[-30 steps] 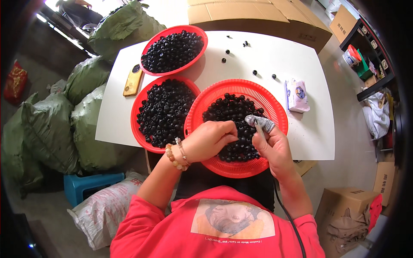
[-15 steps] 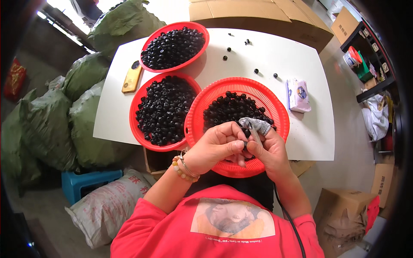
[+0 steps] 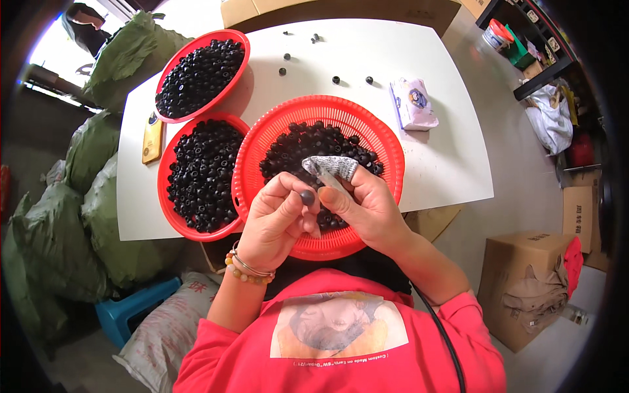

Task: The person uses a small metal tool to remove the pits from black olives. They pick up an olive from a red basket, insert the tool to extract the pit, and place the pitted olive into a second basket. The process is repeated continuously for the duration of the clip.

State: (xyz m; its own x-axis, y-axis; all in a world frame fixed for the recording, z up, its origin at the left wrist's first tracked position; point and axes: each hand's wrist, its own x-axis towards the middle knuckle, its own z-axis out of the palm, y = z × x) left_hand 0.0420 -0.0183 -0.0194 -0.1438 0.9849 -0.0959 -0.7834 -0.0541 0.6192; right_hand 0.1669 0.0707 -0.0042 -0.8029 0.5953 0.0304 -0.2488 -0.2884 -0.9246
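My left hand (image 3: 272,213) pinches a small black round part (image 3: 307,197) between thumb and fingertips, above the near red basket. A beaded bracelet and a metal bangle circle that wrist. My right hand (image 3: 375,208) is closed around a slim, pale tool (image 3: 333,179); its exact kind cannot be made out. A grey knitted sleeve (image 3: 337,165) covers the right forefinger. Under both hands stands the red slotted basket (image 3: 367,118), with many black parts (image 3: 318,141) lying in it. The tool's tip is close to the held part but apart from it.
Two more red baskets, one far (image 3: 246,56) and one at left (image 3: 165,206), hold similar black parts. A yellow phone (image 3: 152,139) and a tissue pack (image 3: 413,105) lie on the white table (image 3: 452,164). Stuffed green sacks (image 3: 56,242) crowd the left; a carton (image 3: 517,281) stands right.
My hands have drawn apart a little, and the black part now shows plainly in my left fingers. The whole view has shifted, so the table sits further left.
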